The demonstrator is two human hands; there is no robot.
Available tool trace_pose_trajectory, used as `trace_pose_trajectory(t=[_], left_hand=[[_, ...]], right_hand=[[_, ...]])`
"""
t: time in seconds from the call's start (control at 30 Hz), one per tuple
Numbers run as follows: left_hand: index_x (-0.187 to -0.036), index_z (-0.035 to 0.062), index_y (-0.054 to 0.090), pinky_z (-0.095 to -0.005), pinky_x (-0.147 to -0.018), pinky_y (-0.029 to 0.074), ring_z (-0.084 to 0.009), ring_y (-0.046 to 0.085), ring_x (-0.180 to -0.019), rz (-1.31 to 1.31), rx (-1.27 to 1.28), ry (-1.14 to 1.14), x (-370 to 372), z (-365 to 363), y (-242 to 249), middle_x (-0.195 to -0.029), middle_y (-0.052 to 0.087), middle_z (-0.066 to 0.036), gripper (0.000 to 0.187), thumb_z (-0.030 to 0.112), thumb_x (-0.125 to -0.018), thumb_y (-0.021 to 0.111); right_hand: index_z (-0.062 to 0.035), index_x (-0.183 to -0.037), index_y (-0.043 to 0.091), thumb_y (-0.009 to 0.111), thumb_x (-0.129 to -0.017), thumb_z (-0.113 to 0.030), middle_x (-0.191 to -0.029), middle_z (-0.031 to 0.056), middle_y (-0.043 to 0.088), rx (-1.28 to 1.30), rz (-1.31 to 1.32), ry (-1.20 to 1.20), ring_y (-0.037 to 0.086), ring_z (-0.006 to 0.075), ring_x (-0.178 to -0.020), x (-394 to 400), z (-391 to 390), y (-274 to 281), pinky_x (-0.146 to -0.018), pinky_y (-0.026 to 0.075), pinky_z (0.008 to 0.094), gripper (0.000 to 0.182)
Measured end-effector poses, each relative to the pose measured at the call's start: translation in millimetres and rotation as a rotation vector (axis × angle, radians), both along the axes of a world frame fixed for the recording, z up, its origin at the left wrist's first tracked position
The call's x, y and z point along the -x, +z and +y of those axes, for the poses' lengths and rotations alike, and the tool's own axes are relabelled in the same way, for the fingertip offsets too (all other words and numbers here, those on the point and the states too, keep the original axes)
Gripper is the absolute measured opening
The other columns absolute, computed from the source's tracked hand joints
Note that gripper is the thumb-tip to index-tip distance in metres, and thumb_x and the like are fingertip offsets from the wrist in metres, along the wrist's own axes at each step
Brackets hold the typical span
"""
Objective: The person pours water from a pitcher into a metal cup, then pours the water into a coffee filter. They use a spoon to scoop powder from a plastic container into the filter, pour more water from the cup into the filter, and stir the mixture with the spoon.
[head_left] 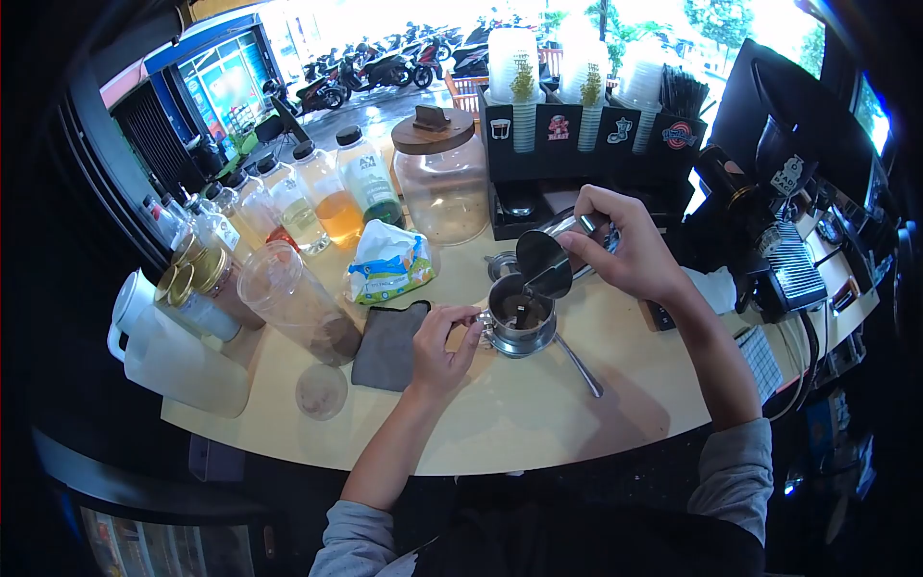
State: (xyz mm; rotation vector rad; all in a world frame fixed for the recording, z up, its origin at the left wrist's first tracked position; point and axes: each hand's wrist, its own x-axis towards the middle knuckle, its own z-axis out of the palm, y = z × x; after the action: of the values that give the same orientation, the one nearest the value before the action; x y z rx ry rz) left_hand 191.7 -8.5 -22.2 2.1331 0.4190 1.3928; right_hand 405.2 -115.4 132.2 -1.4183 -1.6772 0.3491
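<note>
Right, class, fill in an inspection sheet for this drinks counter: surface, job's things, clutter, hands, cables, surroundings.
Surface: pale curved counter, bare near the front edge.
Job's things: metal filter cup on the counter; small metal pitcher tilted over it; spoon lying beside it.
Clutter: grey cloth, tissue pack, fallen clear container, white jug, row of bottles, big glass jar.
Hands: left hand touches the filter cup's side; right hand has its grip closed on the pitcher.
Cables: nothing seen clearly.
Surroundings: cup dispenser rack, coffee machine, parked motorbikes outside.
</note>
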Motion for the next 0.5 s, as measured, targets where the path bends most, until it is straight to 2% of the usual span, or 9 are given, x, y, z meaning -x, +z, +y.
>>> trace_pose_trajectory(t=[0.3, 0.5], left_hand=[[-0.093, 0.0004, 0.061, -0.0287, -0.067, 0.049, -0.0202, 0.060, -0.072, -0.017, 0.006, -0.006, -1.2, -0.6, -0.5, -0.079, 0.061, -0.010, 0.015, 0.004, -0.080, 0.066], [-0.094, -0.0001, 0.061, -0.0286, -0.067, 0.049, -0.0203, 0.060, -0.072, -0.004, 0.017, -0.006, -0.5, -1.5, 1.0, -0.079, 0.061, -0.010, 0.015, 0.005, -0.080, 0.065]], right_hand=[[-0.0006, -0.078, 0.040, 0.061, -0.086, -0.005, -0.069, 0.0023, 0.046, 0.001, 0.032, -0.022, 0.064, 0.0093, -0.068, -1.2, -3.6, -0.9, -0.049, 0.042, 0.0215, 0.023], [-0.0004, -0.078, 0.040, 0.063, -0.085, -0.005, -0.068, 0.0025, 0.044, -0.024, -0.037, -0.040, 0.063, 0.0077, -0.067, 0.6, -2.1, -1.1, -0.049, 0.041, 0.0216, 0.024]])
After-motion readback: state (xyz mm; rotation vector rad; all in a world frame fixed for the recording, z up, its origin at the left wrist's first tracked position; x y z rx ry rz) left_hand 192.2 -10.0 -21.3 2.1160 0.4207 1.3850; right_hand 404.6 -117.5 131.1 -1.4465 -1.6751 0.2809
